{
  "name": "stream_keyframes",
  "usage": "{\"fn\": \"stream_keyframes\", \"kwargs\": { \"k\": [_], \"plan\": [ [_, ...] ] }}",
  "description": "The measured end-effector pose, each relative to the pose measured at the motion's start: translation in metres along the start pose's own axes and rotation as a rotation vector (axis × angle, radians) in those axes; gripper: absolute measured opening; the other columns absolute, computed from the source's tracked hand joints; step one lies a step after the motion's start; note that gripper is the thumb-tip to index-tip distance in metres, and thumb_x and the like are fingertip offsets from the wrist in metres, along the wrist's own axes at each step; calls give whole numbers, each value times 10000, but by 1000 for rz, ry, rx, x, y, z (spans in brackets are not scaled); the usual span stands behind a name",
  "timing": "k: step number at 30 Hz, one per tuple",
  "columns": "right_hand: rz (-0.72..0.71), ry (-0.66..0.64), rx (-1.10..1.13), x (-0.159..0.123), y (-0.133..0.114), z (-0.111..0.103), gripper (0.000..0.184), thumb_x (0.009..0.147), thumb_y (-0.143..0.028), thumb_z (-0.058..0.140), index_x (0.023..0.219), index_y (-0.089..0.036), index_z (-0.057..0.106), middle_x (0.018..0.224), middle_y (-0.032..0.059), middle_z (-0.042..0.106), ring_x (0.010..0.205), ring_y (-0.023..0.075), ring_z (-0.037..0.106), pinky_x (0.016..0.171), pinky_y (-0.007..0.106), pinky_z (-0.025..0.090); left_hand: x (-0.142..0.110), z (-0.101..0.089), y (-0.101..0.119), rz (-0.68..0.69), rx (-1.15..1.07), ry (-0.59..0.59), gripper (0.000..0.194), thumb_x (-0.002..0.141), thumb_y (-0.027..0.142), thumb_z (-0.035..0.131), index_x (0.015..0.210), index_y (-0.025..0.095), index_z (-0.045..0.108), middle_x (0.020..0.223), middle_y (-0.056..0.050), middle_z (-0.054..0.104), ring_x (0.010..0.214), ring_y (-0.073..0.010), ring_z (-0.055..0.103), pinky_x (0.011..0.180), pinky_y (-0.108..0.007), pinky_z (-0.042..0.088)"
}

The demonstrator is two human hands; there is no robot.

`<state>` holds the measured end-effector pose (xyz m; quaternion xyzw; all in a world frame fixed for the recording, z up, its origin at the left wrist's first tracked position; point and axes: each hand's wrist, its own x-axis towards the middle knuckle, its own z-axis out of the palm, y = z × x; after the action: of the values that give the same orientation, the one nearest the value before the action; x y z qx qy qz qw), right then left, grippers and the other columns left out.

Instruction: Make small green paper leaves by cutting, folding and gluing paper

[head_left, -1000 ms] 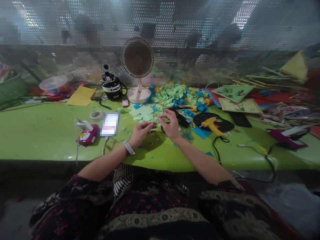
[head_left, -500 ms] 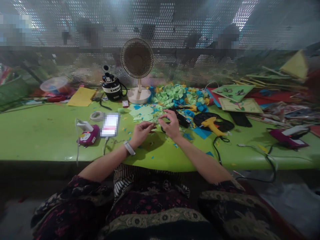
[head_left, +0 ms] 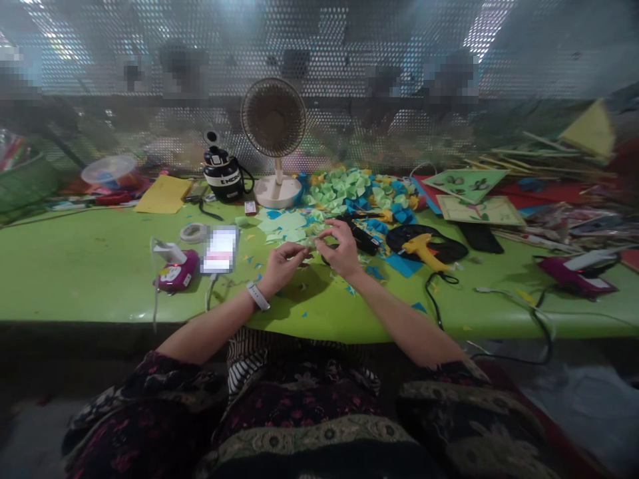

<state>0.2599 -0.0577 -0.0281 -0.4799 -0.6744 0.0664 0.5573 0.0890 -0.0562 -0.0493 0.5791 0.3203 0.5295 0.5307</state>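
My left hand (head_left: 283,267), with a pale watch on its wrist, is closed in a pinch of thumb and forefinger. Close beside it my right hand (head_left: 341,250) pinches too, its other fingers bent. Between the two sets of fingertips is a small light green paper piece (head_left: 310,245), partly hidden and hard to tell from the scraps behind. Flat light green paper pieces (head_left: 285,227) lie just beyond the hands. Farther back rises a heap of folded green, blue and yellow paper flowers (head_left: 344,189). A black tool (head_left: 367,238) lies right of my right hand.
A white fan (head_left: 277,191) and a black bottle (head_left: 227,179) stand at the back. At the left are a lit phone (head_left: 219,249), a tape roll (head_left: 194,232) and a purple power strip (head_left: 178,271). A yellow glue gun (head_left: 425,251) rests on the right, its cord trailing forward.
Almost nothing differs. The fingertips of both hands have shifted very slightly around the small green piece; the things on the table stay put.
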Motion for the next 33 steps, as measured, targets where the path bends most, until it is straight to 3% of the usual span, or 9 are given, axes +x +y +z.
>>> {"fn": "stream_keyframes", "kwargs": {
  "k": [20,33],
  "plan": [
    [-42,-19,-31,2,1,-4,62,745,-245,680,736,-238,619,1075,82,658,1094,264,606,1010,469,440,-1,0,3,29,24,6,385,720,503,778,795,132,705,773,-41,686,729,-163,715,609,-272,632],
    [-19,-5,8,1,-4,-3,88,771,-291,665,726,-237,613,1058,84,668,1072,265,609,1010,472,430,-1,0,3,49,26,1,364,730,484,777,786,132,702,779,-32,651,715,-147,707,597,-249,628]
  ]
}}
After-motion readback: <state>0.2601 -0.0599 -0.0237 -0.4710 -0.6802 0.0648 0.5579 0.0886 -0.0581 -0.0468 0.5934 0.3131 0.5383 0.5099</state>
